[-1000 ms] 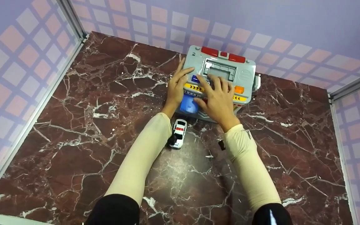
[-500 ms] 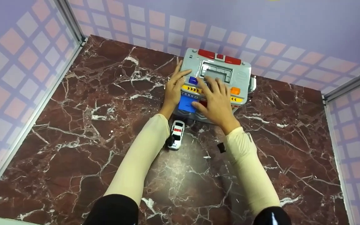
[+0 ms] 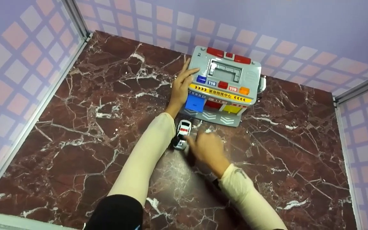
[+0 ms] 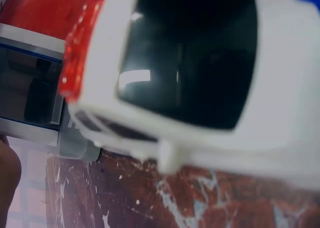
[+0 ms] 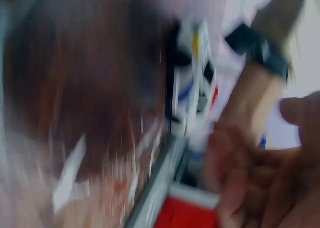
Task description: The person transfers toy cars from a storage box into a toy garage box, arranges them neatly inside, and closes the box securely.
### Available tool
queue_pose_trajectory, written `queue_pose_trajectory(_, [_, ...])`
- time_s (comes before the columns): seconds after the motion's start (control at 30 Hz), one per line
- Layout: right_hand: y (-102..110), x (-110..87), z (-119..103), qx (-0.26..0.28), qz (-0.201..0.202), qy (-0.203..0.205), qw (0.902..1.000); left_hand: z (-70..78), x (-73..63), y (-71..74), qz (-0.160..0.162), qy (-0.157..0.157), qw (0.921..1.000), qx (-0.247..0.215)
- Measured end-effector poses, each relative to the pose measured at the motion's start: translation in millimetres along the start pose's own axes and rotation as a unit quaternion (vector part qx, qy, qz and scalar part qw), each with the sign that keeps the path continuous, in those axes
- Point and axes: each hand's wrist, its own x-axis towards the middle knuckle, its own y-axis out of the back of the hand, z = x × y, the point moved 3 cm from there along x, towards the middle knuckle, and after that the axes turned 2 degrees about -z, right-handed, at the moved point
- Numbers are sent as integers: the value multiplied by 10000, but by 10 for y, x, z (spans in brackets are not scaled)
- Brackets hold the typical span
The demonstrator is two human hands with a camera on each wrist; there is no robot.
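Nothing was gripped: left hand (image 3: pixel 180 88) laid against toy command center (image 3: pixel 220 92), near the table's back edge (image 3: pixel 142 45), right hand (image 3: pixel 210 148) loose — toy police car (image 3: pixel 184 130) likely light, rigid, best side-pinched.

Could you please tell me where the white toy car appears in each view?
Head: the white toy car is just below centre.
Left wrist: the white toy car fills the upper centre and right.
Right wrist: the white toy car is right of centre, mostly in the upper half.
Shared landmark: the red door.
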Motion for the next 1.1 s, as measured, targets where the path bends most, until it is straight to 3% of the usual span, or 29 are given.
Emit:
queue_pose_trajectory(0.07, [-112,-27,-92,-396,-370,-162,9984,42,-8,0,-16,104,9999,19])
queue_pose_trajectory(0.13, [-192,-28,-159,-525,-422,-297,9973,156,-20,0,-46,227,9997,0])
queue_pose_trajectory(0.27, [-272,37,-221,-302,-281,-559,9976,154,-3,4,-92,299,9995,27])
queue_pose_trajectory(0.37, [-323,70,-230,-98,-367,-713,9967,72,1,-1,-73,136,9998,114])
queue_pose_trajectory(0.43, [-356,83,-235,-23,-372,-762,9964,162,-11,-5,-84,108,9998,118])
queue_pose_trajectory(0.63, [-415,83,-248,-71,-318,-730,9968,400,-46,15,-117,221,9997,54])
queue_pose_trajectory(1.1, [-479,61,-306,-613,-664,-507,9946,410,-45,24,-194,581,9981,-65])
